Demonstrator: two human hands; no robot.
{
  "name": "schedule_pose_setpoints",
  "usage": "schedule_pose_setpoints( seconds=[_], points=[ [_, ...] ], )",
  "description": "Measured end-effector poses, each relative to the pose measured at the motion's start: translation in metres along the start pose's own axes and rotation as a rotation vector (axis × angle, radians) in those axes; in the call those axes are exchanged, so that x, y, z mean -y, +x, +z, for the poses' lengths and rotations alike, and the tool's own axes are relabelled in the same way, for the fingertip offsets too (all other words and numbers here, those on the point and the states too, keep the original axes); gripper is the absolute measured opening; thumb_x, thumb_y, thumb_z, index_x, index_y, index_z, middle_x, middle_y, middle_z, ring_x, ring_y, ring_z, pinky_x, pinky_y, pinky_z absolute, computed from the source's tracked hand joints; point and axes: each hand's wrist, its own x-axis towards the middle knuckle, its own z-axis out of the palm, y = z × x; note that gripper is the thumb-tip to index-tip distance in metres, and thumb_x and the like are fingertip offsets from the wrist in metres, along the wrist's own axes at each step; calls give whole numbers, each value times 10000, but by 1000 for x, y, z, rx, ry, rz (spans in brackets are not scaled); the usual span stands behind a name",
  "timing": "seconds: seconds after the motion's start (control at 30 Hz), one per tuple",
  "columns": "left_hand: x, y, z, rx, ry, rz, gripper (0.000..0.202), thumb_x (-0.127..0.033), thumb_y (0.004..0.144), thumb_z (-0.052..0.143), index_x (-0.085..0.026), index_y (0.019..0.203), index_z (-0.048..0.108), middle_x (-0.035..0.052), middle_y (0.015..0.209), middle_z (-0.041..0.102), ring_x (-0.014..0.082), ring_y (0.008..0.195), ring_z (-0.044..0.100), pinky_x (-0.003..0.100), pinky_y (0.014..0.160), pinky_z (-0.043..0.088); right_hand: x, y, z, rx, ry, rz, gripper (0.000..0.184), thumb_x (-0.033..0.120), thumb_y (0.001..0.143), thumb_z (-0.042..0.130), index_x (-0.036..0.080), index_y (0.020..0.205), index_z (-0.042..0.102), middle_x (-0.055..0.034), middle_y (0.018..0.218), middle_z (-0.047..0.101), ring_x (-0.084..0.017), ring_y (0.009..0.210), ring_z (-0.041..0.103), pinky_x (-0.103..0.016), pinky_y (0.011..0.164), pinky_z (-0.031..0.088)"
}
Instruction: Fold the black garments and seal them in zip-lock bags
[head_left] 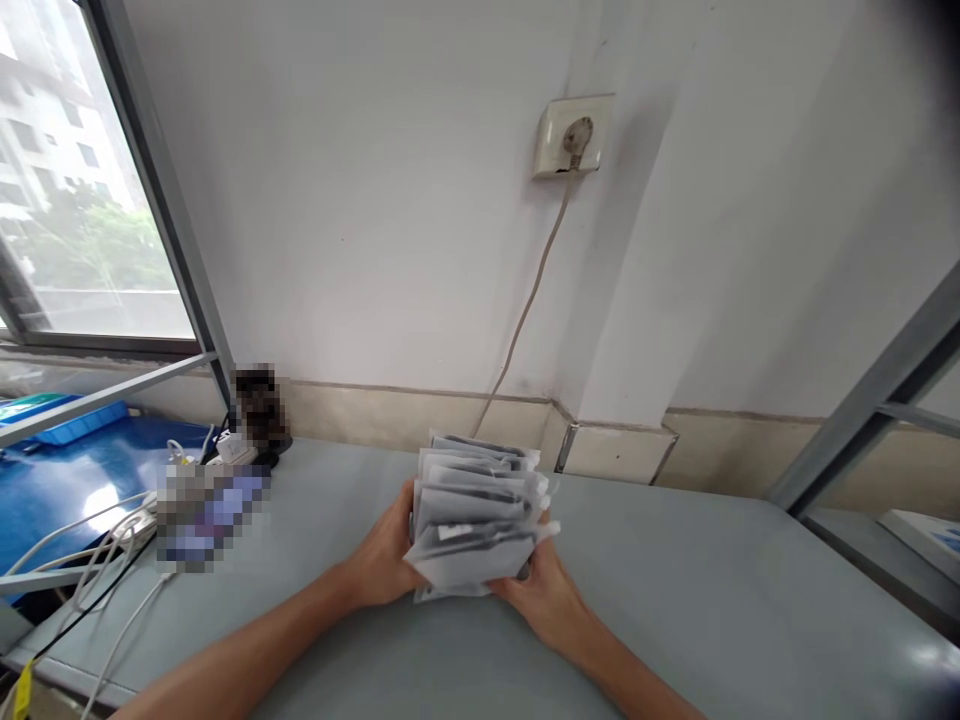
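Observation:
A stack of flat packets in pale translucent bags (480,510) is gripped between both my hands, above the grey tabletop (660,590). The packets are lined up one behind another, with dark contents showing through the wrapping. My left hand (386,550) presses the left side of the stack, its fingers partly hidden behind the bags. On the opposite side my right hand (540,590) holds the lower right edge. A small white label (454,532) shows on one of the front packets. What the bags contain cannot be made out.
A blurred-out flat object (214,515) and a dark upright object (259,405) stand at the left, among white cables (112,530) and power strips. Grey metal frame posts (862,400) flank the table. A plugged wall socket (574,138) has its cord hanging behind the table.

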Motion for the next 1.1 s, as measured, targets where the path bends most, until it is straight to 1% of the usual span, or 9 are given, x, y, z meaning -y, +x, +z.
schedule_pose_setpoints(
  seconds=[0.07,0.13,0.27,0.5,0.63,0.73,0.83,1.0,1.1],
  points=[
    [-2,-1,2,24,-29,-5,935,-428,773,879,-256,1528,354,132,1466,590,357,1325,587,530,1125,485,1,0,0,-53,-25,13,772,476,749,819,256,1346,383,-123,1279,663,-344,1195,641,-483,973,566],
    [-2,-1,5,32,-60,-31,906,-435,781,881,-243,1509,376,137,1453,593,344,1337,576,541,1131,479,2,1,0,-88,-36,20,784,510,748,813,260,1350,378,-122,1287,662,-344,1181,646,-486,960,569],
    [1,2,9,29,-122,-50,891,-459,745,911,-207,1464,449,146,1442,593,353,1348,560,554,1138,463,3,4,0,-90,-57,29,763,544,753,804,259,1334,399,-127,1317,651,-344,1203,635,-483,969,564],
    [6,4,10,15,-226,-95,848,-441,710,942,-207,1400,508,133,1392,634,341,1309,589,516,1112,482,7,5,3,-133,-11,61,785,599,747,807,252,1346,436,-121,1303,678,-334,1195,649,-486,991,563],
    [6,5,12,24,-327,-114,834,-442,714,940,-217,1393,511,128,1361,657,338,1295,609,504,1097,496,6,6,6,-119,103,75,853,631,720,834,247,1375,444,-136,1284,700,-338,1183,676,-483,977,589],
    [5,6,13,35,-364,-129,856,-456,712,936,-229,1413,501,114,1333,677,333,1270,626,504,1089,503,7,6,6,-87,169,72,839,644,727,832,237,1363,465,-153,1290,705,-343,1200,677,-480,973,598],
    [4,5,13,31,-359,-137,817,-465,712,934,-214,1380,537,125,1338,673,344,1270,622,513,1090,503,9,6,6,-83,185,79,812,620,742,833,246,1368,474,-138,1293,708,-339,1205,675,-475,992,592],
    [0,3,11,66,-364,-186,838,-469,756,905,-212,1437,488,144,1396,641,350,1329,593,529,1117,483,11,6,6,-96,177,102,700,595,779,801,242,1312,517,-117,1219,732,-318,1104,707,-449,919,612],
    [1,2,9,108,-393,-227,761,-523,850,810,-218,1459,470,145,1447,609,342,1368,570,530,1129,481,8,9,6,-116,176,113,677,607,780,798,239,1284,533,-112,1192,740,-320,1085,714,-460,908,613]
  ],
)
